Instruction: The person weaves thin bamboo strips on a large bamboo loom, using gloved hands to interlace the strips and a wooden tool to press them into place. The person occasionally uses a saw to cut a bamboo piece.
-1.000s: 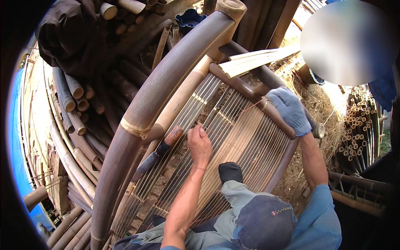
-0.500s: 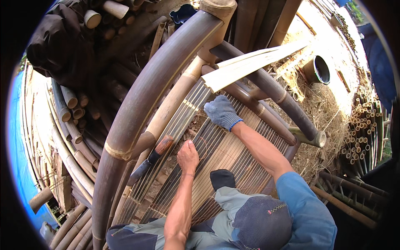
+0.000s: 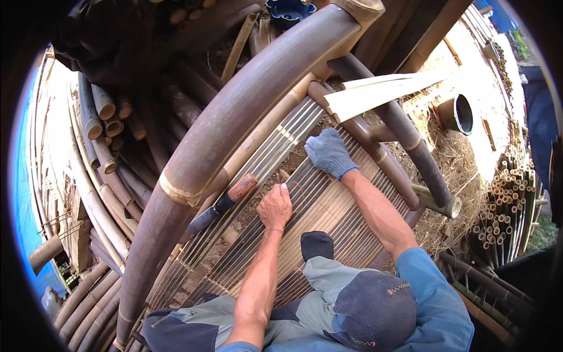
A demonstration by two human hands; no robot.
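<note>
Bare and closed, my left hand (image 3: 275, 206) is over the gap between two groups of bamboo slats. A thin reddish-brown cord (image 3: 297, 189) loops out beside its thumb. My right hand (image 3: 329, 154) wears a grey-blue knitted glove and is curled closed at the upper edge of the slat panel (image 3: 328, 205). Whatever lies inside its fingers is hidden. Left of my bare hand, a knife with a wooden handle (image 3: 242, 187) and dark lower part rests on the narrower slats. A thick curved bamboo rail (image 3: 234, 111) arches along the left of this bamboo frame.
Pale split strips (image 3: 381, 94) lie across the frame's far right poles. Beyond them, a dark bucket (image 3: 455, 114) is tipped on straw-littered ground. Bamboo poles are piled at left (image 3: 94, 126), and bundled canes (image 3: 507, 196) stand at right. My knee (image 3: 375, 305) is over the slats.
The whole view has shifted, so the frame appears farther right and lower. Both hands keep nearly the same places over the slats, still closed.
</note>
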